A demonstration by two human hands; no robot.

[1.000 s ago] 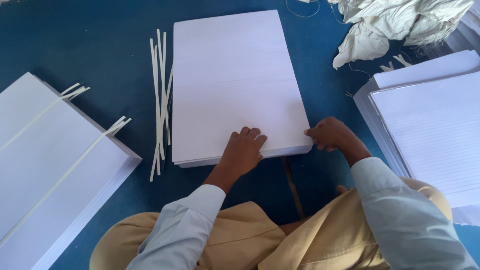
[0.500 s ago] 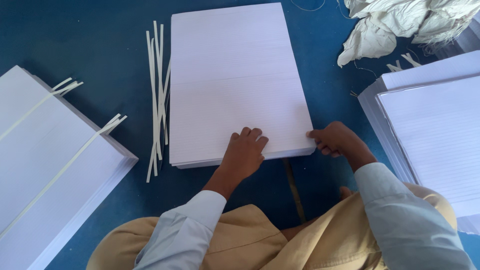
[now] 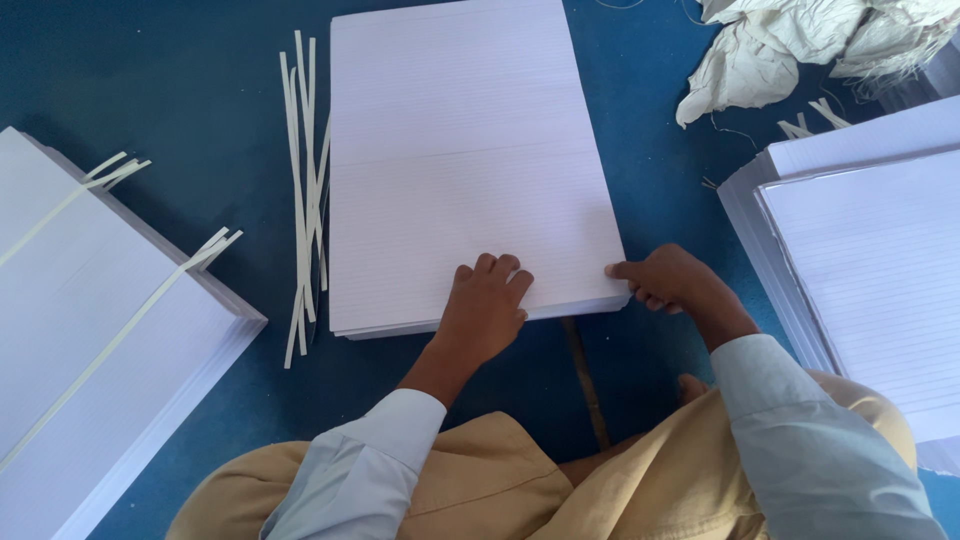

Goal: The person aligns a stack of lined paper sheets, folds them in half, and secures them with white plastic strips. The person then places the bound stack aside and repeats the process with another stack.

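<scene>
A stack of white lined paper sheets (image 3: 460, 150) lies on the blue floor in front of me. My left hand (image 3: 485, 305) rests flat on the stack's near edge, fingers together and pressing down. My right hand (image 3: 670, 282) pinches the stack's near right corner, thumb on top and the other fingers curled under the edge. Both sleeves are light blue.
Loose white plastic straps (image 3: 303, 180) lie just left of the stack. A big paper bundle tied with straps (image 3: 90, 320) sits at the left. More lined paper stacks (image 3: 870, 270) stand at the right. Crumpled wrapping paper (image 3: 800, 40) lies at the top right.
The view has shifted slightly. My left hand stays on the near edge. My right hand has settled on the near right corner of the stack.
</scene>
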